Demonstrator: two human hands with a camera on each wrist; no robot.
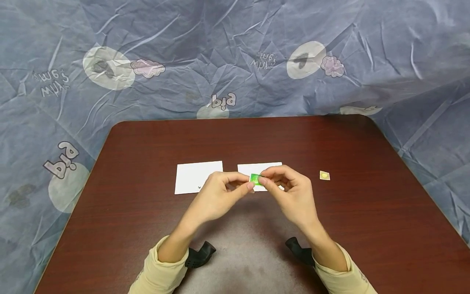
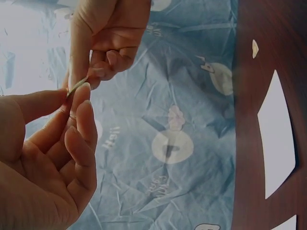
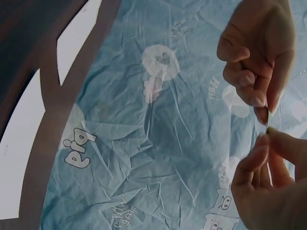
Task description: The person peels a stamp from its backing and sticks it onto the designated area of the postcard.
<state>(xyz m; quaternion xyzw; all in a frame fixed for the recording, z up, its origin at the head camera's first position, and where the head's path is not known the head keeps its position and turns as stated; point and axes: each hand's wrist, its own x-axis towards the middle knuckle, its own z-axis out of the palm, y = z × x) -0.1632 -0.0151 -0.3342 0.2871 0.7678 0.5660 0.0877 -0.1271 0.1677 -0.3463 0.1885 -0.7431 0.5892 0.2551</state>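
Pinched between the fingertips of both hands is a small green stamp-like paper square (image 1: 255,179), raised over the table. My left hand (image 1: 220,194) grips its left edge with thumb and index finger. From the other side my right hand (image 1: 293,196) pinches the right edge the same way. In the left wrist view the paper square (image 2: 77,86) appears nearly edge-on as a thin strip. Behind the hands lie two white paper rectangles, the left one (image 1: 196,175) with a small dark mark and the right one (image 1: 249,166) partly covered by the fingers.
A small yellow stamp-like square (image 1: 324,175) lies on the brown table (image 1: 367,220), to the right of the right hand. Beyond the table's far edge hangs a wrinkled blue printed cloth (image 1: 227,53). Black straps (image 1: 200,255) show at both wrists.
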